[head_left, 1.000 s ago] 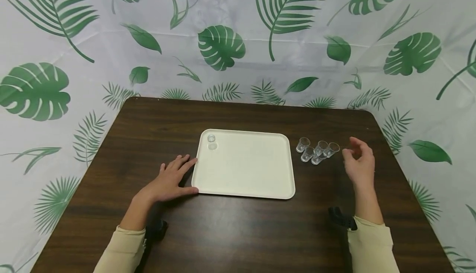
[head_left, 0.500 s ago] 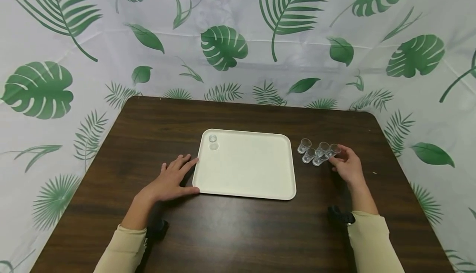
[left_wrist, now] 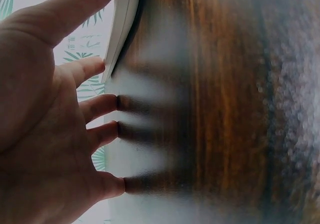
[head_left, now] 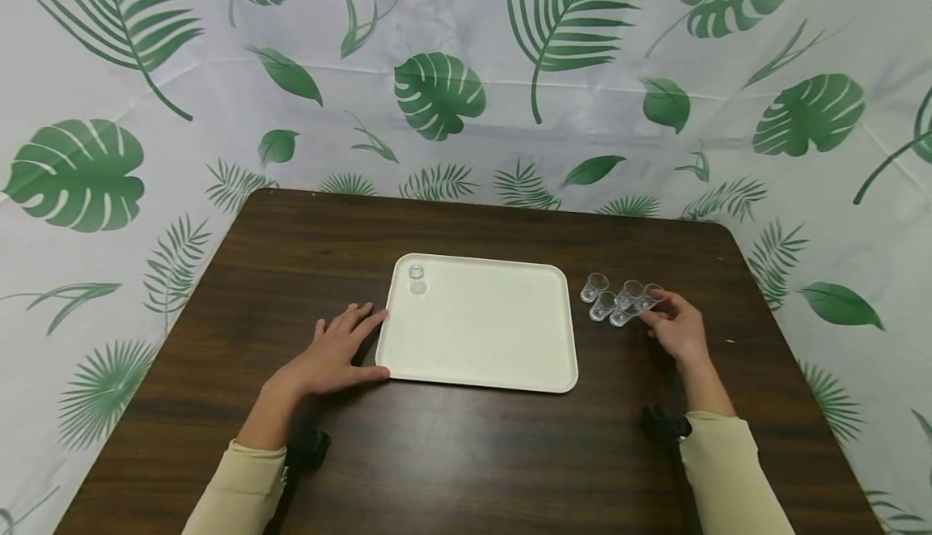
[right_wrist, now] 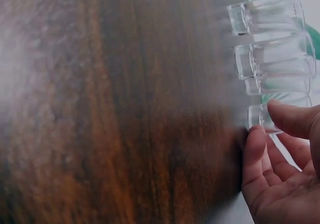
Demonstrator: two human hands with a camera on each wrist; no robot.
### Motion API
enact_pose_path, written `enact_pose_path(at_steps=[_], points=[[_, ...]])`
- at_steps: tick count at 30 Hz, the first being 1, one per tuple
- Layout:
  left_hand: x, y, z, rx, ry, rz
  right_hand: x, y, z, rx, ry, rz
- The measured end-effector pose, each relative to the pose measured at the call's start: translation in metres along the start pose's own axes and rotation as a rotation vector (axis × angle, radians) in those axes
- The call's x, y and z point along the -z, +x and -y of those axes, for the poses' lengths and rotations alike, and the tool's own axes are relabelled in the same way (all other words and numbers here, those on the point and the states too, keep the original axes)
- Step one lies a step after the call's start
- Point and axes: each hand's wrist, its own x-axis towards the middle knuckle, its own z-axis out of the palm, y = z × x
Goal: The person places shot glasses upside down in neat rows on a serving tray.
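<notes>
My left hand (head_left: 329, 358) lies with fingers spread at the left side of a cream tray (head_left: 480, 324); thumb and index fingertips touch its rim. One small clear glass (head_left: 416, 271) stands in the tray's far left corner. To the right of the tray, several clear shot glasses (head_left: 602, 306) stand upright in a tight cluster on the table. My right hand (head_left: 682, 331) pinches the rightmost shot glass (head_left: 651, 296) between thumb and fingers. In the right wrist view, the thumb partly covers this shot glass (right_wrist: 255, 116), which stands beside its neighbours.
The dark wood table (head_left: 451, 454) reaches back to a white curtain (head_left: 349, 98) printed with green leaves. A small pale speck (head_left: 730, 341) lies to the right of my right hand.
My right hand has moved left from beside the cluster and taken hold of the rightmost shot glass. My left hand has stayed at the tray's rim.
</notes>
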Motion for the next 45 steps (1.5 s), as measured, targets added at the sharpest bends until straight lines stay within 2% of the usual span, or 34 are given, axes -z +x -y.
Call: enact_pose_path(at_steps=[15, 34, 45], points=[[0.001, 0.004, 0.002, 0.019, -0.001, 0.028, -0.002, -0.001, -0.005, -0.006, -0.035, -0.031], [-0.004, 0.002, 0.004, -0.006, -0.005, 0.001, 0.005, -0.006, -0.001, -0.008, -0.017, -0.043], [-0.002, 0.0, 0.003, 0.015, -0.012, 0.008, 0.012, -0.006, 0.008, -0.006, 0.115, -0.11]])
